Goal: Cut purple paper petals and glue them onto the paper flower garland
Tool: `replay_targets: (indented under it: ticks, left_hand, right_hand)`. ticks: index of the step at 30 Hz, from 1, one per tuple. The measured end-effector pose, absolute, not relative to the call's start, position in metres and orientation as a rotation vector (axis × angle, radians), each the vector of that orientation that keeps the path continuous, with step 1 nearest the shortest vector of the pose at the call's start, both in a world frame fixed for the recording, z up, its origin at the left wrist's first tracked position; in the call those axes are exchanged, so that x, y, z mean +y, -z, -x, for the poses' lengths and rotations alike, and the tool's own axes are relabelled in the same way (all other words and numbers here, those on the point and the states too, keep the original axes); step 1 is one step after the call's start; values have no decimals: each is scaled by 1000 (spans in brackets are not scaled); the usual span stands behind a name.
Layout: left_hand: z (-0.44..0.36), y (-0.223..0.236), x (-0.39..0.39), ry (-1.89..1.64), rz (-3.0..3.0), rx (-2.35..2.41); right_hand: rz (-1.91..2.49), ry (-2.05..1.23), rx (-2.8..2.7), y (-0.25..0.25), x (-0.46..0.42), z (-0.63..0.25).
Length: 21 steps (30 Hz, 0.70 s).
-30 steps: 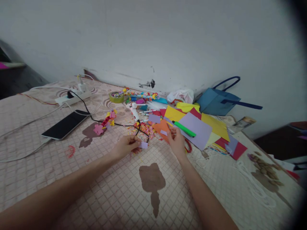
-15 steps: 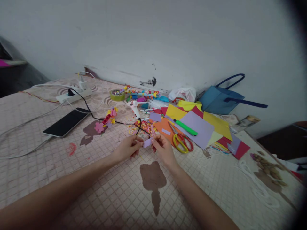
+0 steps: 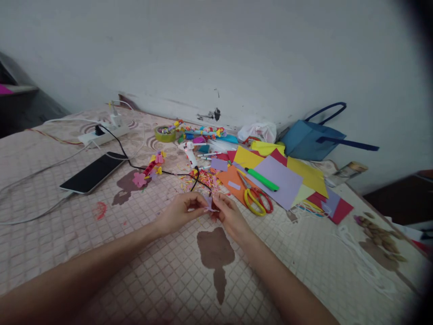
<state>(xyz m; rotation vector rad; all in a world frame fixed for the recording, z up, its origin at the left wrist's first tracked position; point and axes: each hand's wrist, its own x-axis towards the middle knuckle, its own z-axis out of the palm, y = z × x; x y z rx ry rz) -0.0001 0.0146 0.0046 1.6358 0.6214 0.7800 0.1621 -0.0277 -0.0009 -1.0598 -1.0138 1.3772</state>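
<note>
Between my two hands is a small piece of purple paper (image 3: 209, 201), bent or folded, its far parts hidden by fingers. My left hand (image 3: 184, 210) pinches its left side, and my right hand (image 3: 227, 211) pinches the right side. Just beyond the hands lie paper shreds (image 3: 204, 179) and a white glue gun (image 3: 188, 154) with a black cord. To the right, scissors (image 3: 255, 201) with yellow and red handles rest partly on orange paper (image 3: 230, 177), which also bears a thin purple strip (image 3: 234, 185). A green marker (image 3: 262, 179) lies on a purple sheet (image 3: 287, 185).
On the left are a tablet-like black device (image 3: 93, 172), a white power strip (image 3: 104, 132) with cables, and a pink-flowered craft piece (image 3: 145, 174). A roll of tape (image 3: 165, 134) stands at the back. A blue bag (image 3: 313, 140), a jar (image 3: 350, 171) and white string (image 3: 365, 266) are on the right.
The purple paper was held flatter and stretched between my hands; now it is bent upward. My hands have come closer together.
</note>
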Motion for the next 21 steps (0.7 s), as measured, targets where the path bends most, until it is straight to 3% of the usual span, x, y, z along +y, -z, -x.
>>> replay_targets:
  ticks: [21]
  left_hand:
    - [-7,7,10,-773,-968,697]
  right_hand:
    - [1125,-1164,-1176,11,-29,-160]
